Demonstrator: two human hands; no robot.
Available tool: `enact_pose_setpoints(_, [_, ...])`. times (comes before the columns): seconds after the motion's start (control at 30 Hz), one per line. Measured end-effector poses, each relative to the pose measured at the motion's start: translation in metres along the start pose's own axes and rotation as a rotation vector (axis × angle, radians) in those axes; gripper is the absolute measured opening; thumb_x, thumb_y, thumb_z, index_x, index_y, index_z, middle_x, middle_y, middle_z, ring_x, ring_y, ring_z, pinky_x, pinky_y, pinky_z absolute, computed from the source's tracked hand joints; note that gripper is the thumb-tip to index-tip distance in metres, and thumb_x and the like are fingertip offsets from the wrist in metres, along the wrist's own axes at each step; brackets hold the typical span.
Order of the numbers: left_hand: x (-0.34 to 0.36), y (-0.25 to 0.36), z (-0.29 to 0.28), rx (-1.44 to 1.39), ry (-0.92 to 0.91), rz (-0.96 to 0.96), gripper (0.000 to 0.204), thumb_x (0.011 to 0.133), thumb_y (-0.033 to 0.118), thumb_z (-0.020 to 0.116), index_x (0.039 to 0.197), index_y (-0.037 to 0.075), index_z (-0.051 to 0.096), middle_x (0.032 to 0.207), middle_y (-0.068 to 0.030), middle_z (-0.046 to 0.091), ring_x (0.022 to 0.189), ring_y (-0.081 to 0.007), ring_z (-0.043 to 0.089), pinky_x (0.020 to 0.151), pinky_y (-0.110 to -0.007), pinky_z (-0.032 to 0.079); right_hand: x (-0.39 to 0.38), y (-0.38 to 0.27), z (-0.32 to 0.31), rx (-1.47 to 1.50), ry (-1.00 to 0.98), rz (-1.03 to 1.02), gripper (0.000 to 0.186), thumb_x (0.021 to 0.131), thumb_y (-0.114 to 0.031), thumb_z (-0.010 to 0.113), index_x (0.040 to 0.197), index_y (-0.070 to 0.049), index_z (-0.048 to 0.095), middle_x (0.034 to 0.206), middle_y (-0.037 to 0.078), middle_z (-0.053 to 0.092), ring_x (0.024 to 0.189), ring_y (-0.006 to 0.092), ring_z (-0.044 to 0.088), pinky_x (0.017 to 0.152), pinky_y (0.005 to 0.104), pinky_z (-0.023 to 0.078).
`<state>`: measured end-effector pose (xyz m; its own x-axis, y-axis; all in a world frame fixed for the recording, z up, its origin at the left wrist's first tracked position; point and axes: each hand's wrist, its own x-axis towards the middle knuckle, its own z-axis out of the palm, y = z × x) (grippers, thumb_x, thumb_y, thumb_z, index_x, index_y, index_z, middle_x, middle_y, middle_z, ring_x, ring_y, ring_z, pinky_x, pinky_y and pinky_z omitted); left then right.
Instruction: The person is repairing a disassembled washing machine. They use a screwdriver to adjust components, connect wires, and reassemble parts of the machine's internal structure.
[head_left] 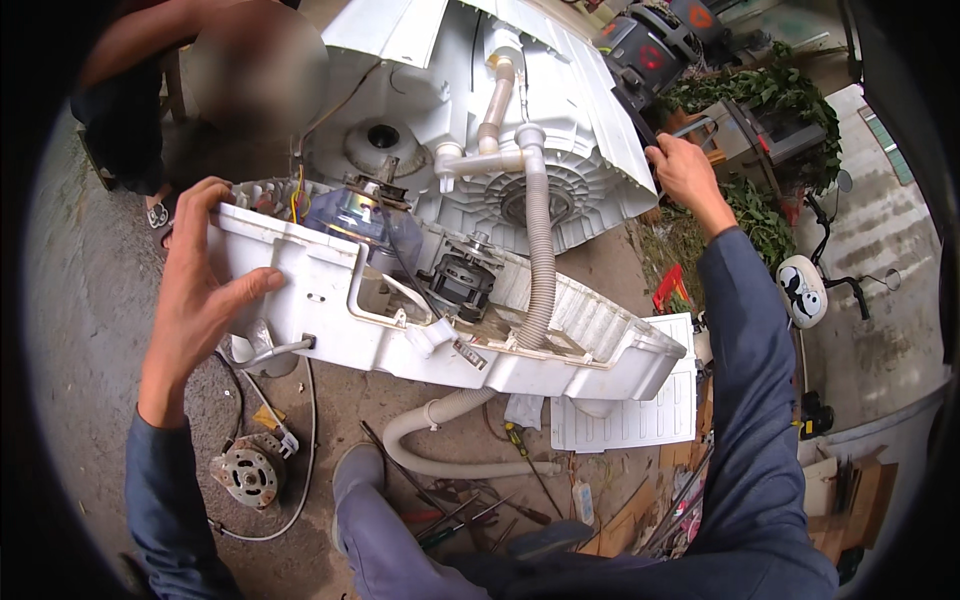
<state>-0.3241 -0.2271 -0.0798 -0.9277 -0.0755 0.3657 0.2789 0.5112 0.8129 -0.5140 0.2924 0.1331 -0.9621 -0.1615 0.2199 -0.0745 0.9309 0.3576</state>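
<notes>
My left hand [195, 275] grips the left end of a white plastic washing machine base [330, 325], fingers over its rim and thumb along its outer face. The base is tilted and carries a dark motor [463, 283] and a second motor under a clear bluish cover [350, 218]. Beyond it lies the white tub body [590, 165], its ribbed underside facing me. A grey corrugated drain hose [538, 250] runs from the tub's white pipe down into the base. My right hand [688, 180] is closed beside the body's right edge, near a dark strip; what its fingers hold is unclear.
A loose round motor [250, 474] with a cable lies on the ground at left. Screwdrivers and other tools [465, 520] lie by my foot, near a white ribbed panel [635, 405]. Another person's arm [150, 45] is at upper left; a scooter [803, 290] stands at right.
</notes>
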Motion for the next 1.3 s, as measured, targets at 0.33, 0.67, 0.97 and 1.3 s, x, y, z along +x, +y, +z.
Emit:
enact_pose_setpoints(0.33, [0.014,0.005,-0.003,0.043,0.018,0.057,0.093,0.065,0.038,0.092,0.141,0.008,0.049,0.141,-0.0118,0.048,0.132,-0.0301,0.048,0.114,-0.045,0.038,0.021,-0.129,0.064,0.295,0.06,-0.257,0.034,0.092,-0.024,0.066,0.12,-0.004,0.07,0.104,0.024,0.073,0.1,0.0397,0.069,0.09,0.0479,0.054])
enact_pose_setpoints(0.67, [0.002,0.004,-0.005,0.07,0.04,0.117,0.087,0.068,0.033,0.091,0.137,0.002,0.048,0.138,-0.016,0.047,0.126,-0.032,0.049,0.109,-0.042,0.04,0.019,-0.346,0.059,0.277,-0.176,-0.802,0.033,0.092,-0.022,0.067,0.123,-0.011,0.068,0.119,0.016,0.067,0.113,0.0359,0.065,0.091,0.0477,0.054])
enact_pose_setpoints(0.97, [-0.013,-0.001,-0.01,0.039,0.059,0.126,0.087,0.066,0.026,0.092,0.137,0.003,0.048,0.142,-0.0183,0.045,0.131,-0.0338,0.047,0.112,-0.043,0.038,0.031,-0.441,0.096,0.102,-0.28,-0.977,0.05,0.084,-0.017,0.065,0.134,-0.016,0.067,0.144,0.015,0.058,0.132,0.0362,0.055,0.102,0.0446,0.049])
enact_pose_setpoints(1.3, [-0.022,-0.005,-0.007,0.048,0.05,0.105,0.088,0.064,0.029,0.095,0.135,0.003,0.049,0.145,-0.0218,0.045,0.137,-0.0377,0.044,0.116,-0.046,0.035,0.041,-0.429,0.072,0.865,-0.936,-0.955,0.034,0.068,-0.024,0.089,0.085,-0.003,0.068,0.075,0.001,0.065,0.072,0.0113,0.056,0.063,0.0311,0.042])
